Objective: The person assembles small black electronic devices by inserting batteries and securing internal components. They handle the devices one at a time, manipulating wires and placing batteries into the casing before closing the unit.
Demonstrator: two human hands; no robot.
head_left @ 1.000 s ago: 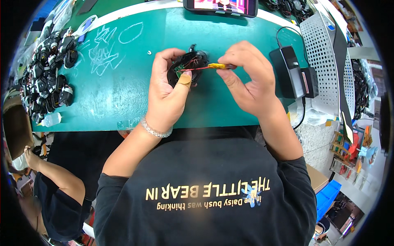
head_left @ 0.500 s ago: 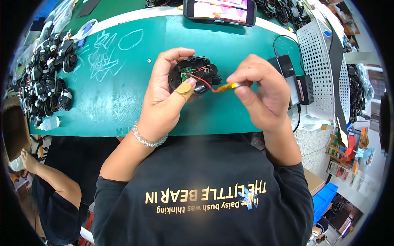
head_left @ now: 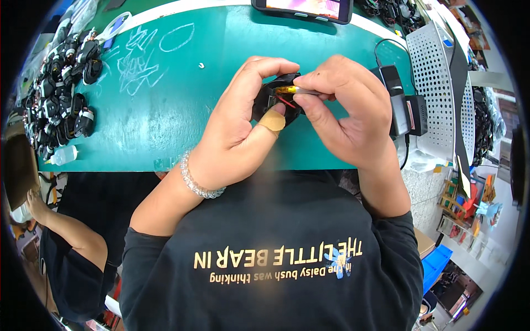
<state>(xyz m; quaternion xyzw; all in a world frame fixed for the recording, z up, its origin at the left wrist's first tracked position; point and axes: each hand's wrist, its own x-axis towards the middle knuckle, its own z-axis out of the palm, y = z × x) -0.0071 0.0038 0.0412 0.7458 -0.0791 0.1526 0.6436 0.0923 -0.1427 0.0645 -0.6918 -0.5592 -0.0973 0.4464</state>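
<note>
My left hand (head_left: 234,129) holds an open black plastic housing (head_left: 262,107) above the green table (head_left: 149,132). Its thumb, wrapped in a tan bandage (head_left: 273,121), presses at the housing's inside. A small flat battery (head_left: 287,89) with yellow tape and a silvery body is pinched between thumb and forefinger of my right hand (head_left: 353,107), right over the housing. From it a red wire (head_left: 286,102) runs into the housing. My fingers cover most of the housing's inside, and whether the battery touches it I cannot tell.
A phone (head_left: 303,12) stands at the far edge. On the right are a black adapter (head_left: 393,94) and a white perforated basket (head_left: 433,71). Bundled black devices (head_left: 61,99) and a small bottle (head_left: 65,155) lie left. Another person's arm (head_left: 77,237) shows at lower left.
My right hand has brought the battery left and up, over the housing. My left hand and the housing have shifted right, and the housing appears more tilted.
</note>
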